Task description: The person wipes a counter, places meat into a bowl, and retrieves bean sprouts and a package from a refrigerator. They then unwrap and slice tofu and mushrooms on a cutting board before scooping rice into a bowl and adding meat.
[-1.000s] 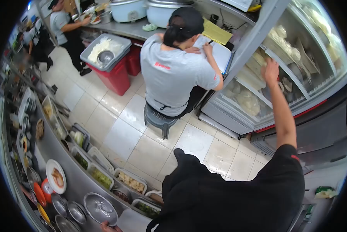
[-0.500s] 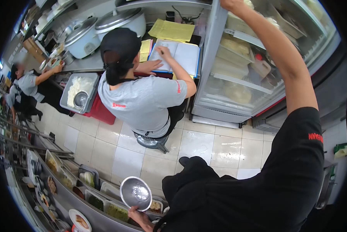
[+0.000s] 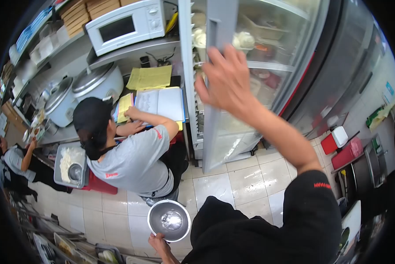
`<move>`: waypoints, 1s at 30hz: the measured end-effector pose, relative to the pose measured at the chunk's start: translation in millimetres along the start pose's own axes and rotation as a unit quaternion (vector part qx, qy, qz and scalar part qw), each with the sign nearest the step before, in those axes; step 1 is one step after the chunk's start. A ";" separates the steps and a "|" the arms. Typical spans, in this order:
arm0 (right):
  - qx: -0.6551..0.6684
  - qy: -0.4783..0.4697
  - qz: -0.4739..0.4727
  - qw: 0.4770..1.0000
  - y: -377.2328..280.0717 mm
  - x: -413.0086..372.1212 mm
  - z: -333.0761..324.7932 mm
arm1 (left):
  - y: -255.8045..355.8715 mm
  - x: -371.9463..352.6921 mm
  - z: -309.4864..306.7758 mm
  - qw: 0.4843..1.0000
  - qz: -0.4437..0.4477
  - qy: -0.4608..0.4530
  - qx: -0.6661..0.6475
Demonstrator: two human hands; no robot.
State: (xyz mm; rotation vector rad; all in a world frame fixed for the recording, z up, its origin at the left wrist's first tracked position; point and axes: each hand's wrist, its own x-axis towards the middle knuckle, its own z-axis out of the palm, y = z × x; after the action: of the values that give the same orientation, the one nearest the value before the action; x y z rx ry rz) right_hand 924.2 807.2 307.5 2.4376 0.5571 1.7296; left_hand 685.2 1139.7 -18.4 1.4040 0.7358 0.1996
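A metal mixing bowl is tilted with its inside facing me; it looks bare inside. My left hand grips its rim at the lower left. My right hand is raised in front of the edge of the fridge's glass door, fingers apart and a little blurred. Whether it touches the door frame is hard to tell. The door stands ajar, and tubs and pale wrapped food show on the shelves behind the glass.
A co-worker in a grey shirt sits close on the left, bent over an open notebook. Behind are rice cookers and a microwave. A tub of white food stands beside them. Another person works farther left.
My view has turned right. The fridge door has swung outward, and my right hand has come down from its top edge. The bowl in my left hand has moved slightly right.
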 end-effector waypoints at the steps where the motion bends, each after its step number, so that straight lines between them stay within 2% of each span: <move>1: 0.010 -0.003 0.019 1.000 -5.4 -15.9 -26.5 | 9.7 7.1 14.2 1.000 0.003 -0.010 -0.001; 3: 0.011 0.017 0.053 0.998 -14.4 -48.1 -74.5 | 26.4 22.0 36.6 0.994 0.002 -0.101 -0.029; 4: 0.001 0.038 0.068 0.997 -16.6 -63.0 -96.0 | 29.9 31.5 50.0 0.993 0.005 -0.111 -0.029; 6: -0.051 0.044 0.129 0.989 -21.6 -86.0 -143.0 | 32.3 49.6 76.9 0.981 0.057 -0.185 -0.022; 8: -0.090 0.062 0.202 0.973 -25.0 -105.8 -184.6 | 49.1 57.0 106.0 0.970 0.058 -0.235 0.007; 9: -0.077 0.099 0.268 0.955 -24.5 -119.4 -199.8 | 58.4 59.8 123.2 0.959 0.057 -0.276 0.032; 10: -0.135 0.145 0.285 0.938 -19.0 -123.5 -211.7 | 67.2 61.4 140.3 0.957 0.059 -0.283 0.035; 12: -0.140 0.222 0.341 0.903 -1.0 -143.5 -241.7 | 83.7 59.9 178.2 0.939 0.058 -0.335 0.058; 13: -0.158 0.246 0.339 0.895 13.3 -155.9 -258.3 | 93.6 55.9 199.4 0.936 0.059 -0.341 0.059; 14: -0.185 0.271 0.298 0.896 28.9 -162.1 -272.1 | 104.9 50.1 219.8 0.918 0.072 -0.389 0.042; 15: -0.232 0.257 0.289 0.893 43.7 -178.7 -289.0 | 114.7 46.4 241.6 0.897 0.084 -0.434 0.026; 16: -0.229 0.309 0.311 0.869 54.4 -185.3 -298.8 | 121.8 46.2 263.3 0.883 0.099 -0.457 0.048; 17: -0.256 0.275 0.302 0.876 69.0 -216.4 -325.1 | 128.4 45.9 285.9 0.868 0.115 -0.478 0.069; 18: -0.296 0.300 0.290 0.859 75.6 -223.1 -326.6 | 134.8 41.4 309.9 0.856 0.098 -0.504 0.054; 19: -0.334 0.324 0.277 0.841 85.6 -225.7 -325.4 | 140.7 34.3 335.6 0.844 0.081 -0.529 0.038; 20: -0.452 0.271 0.200 0.826 92.0 -213.4 -314.2 | 155.7 22.0 356.9 0.824 0.100 -0.554 0.060; 21: -0.452 0.283 0.176 0.827 100.3 -204.9 -297.1 | 156.0 18.6 379.5 0.808 0.097 -0.579 0.045; 23: -0.267 0.358 0.156 0.881 127.0 -178.5 -238.6 | 164.9 -3.8 420.6 0.797 0.090 -0.595 0.058; 24: -0.188 0.349 0.177 0.901 145.1 -166.3 -209.0 | 163.3 -8.5 440.6 0.789 0.072 -0.607 0.054; 26: -0.091 0.225 0.264 0.933 194.6 -136.9 -151.1 | 154.2 -12.3 477.7 0.780 0.075 -0.616 0.083; 27: -0.124 0.168 0.291 0.934 226.1 -120.8 -121.8 | 149.0 -14.6 493.7 0.780 0.081 -0.613 0.097; 28: -0.020 0.151 0.272 0.950 272.0 -111.7 -90.9 | 144.5 -17.0 508.1 0.781 0.094 -0.610 0.096; 29: 0.068 0.136 0.333 0.930 305.9 -94.5 -58.0 | 143.6 -20.7 520.4 0.785 0.103 -0.604 0.095; 30: 0.094 0.090 0.342 0.931 339.9 -76.9 -26.2 | 148.2 -27.9 528.5 0.796 0.100 -0.590 0.093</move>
State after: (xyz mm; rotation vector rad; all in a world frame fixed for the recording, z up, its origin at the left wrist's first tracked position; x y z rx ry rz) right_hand 957.9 461.5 346.3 2.8406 -0.1687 2.2435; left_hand 1009.8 719.8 124.6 1.4631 -0.4563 -0.5856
